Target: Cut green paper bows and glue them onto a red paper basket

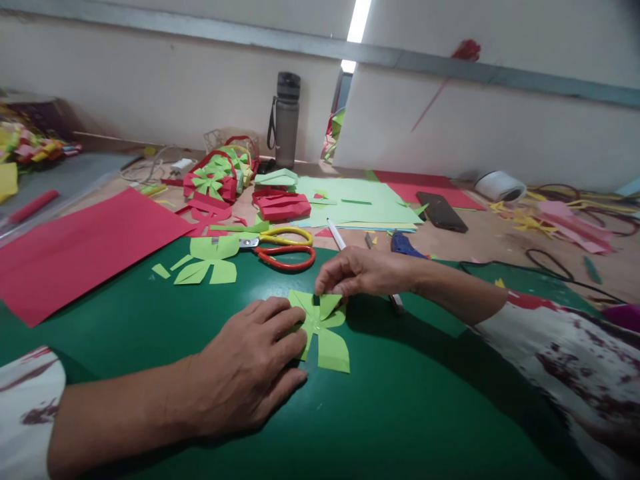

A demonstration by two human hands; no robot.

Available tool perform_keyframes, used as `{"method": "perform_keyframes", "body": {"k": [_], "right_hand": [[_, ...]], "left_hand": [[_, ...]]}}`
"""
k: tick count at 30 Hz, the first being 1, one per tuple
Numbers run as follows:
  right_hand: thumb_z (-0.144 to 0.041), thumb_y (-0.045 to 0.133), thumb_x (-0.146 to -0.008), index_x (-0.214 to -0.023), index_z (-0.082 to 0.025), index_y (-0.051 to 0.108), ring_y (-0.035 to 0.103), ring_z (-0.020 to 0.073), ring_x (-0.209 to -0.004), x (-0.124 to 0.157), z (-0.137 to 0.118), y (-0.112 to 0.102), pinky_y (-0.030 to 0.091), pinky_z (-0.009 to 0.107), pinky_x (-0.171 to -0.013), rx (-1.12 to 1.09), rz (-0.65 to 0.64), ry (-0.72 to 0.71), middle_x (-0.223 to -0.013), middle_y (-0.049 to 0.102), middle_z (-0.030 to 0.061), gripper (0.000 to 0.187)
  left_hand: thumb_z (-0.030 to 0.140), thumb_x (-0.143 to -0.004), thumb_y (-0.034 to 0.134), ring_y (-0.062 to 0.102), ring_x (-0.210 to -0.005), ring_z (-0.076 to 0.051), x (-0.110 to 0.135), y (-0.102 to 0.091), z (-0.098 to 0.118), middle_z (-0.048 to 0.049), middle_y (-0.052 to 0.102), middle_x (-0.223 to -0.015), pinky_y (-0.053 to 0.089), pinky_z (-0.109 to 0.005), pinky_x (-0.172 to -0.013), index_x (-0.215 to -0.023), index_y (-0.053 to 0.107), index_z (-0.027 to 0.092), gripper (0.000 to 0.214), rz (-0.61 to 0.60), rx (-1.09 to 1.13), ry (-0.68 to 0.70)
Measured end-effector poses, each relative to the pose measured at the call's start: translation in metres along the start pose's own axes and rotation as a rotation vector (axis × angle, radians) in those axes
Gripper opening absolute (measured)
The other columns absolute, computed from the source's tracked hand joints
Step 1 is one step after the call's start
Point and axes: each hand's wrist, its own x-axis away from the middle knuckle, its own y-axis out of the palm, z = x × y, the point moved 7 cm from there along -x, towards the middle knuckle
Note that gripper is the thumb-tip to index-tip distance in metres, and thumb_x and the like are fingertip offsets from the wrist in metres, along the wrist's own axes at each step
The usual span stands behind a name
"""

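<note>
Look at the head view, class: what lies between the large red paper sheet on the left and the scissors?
In the head view, a lime-green paper cutout lies there, with small green scraps to its left.

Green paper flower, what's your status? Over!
Left hand on green paper flower, covering part of it. Right hand at upper petals. Flower lying on green surface. Scissors beyond, not touching.
</note>
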Motion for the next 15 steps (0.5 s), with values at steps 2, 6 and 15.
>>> {"method": "perform_keyframes", "body": {"k": [2, 6, 15], "right_hand": [[-0.006, 0.058, -0.076, -0.09, -0.013, 0.065, 0.058, 0.0082, -0.061, 0.0007, -0.0001, 0.0009, 0.047, 0.02, -0.062, -0.016, 0.0, 0.008, -0.066, 0.062, -0.0034, 0.016], [-0.011, 0.059, -0.077, -0.09, -0.012, 0.064, 0.059, 0.0088, -0.061, 0.0029, -0.0004, 0.0036, 0.048, 0.021, -0.062, -0.052, -0.003, 0.027, -0.071, 0.066, -0.0007, 0.015], [-0.02, 0.063, -0.074, -0.088, -0.013, 0.065, 0.055, 0.0078, -0.056, 0.0042, 0.0027, 0.001, 0.045, 0.02, -0.056, -0.052, 0.04, 0.063, -0.067, 0.064, -0.0015, 0.016]], "left_hand": [[0.029, -0.093, 0.045, 0.048, -0.108, -0.028, -0.0003, -0.0002, -0.0002, -0.012, 0.059, -0.114, 0.04, -0.046, -0.096, -0.104, 0.059, 0.014, 0.023, 0.004, -0.007, 0.003], [0.029, -0.094, 0.045, 0.047, -0.11, -0.028, 0.0004, -0.0002, 0.0001, -0.0122, 0.059, -0.115, 0.039, -0.046, -0.096, -0.103, 0.059, 0.014, 0.023, 0.004, -0.009, 0.004], [0.029, -0.094, 0.044, 0.048, -0.108, -0.027, 0.0011, 0.0002, 0.001, -0.0116, 0.06, -0.113, 0.039, -0.045, -0.095, -0.104, 0.059, 0.015, 0.023, 0.011, -0.011, 0.005]]}}
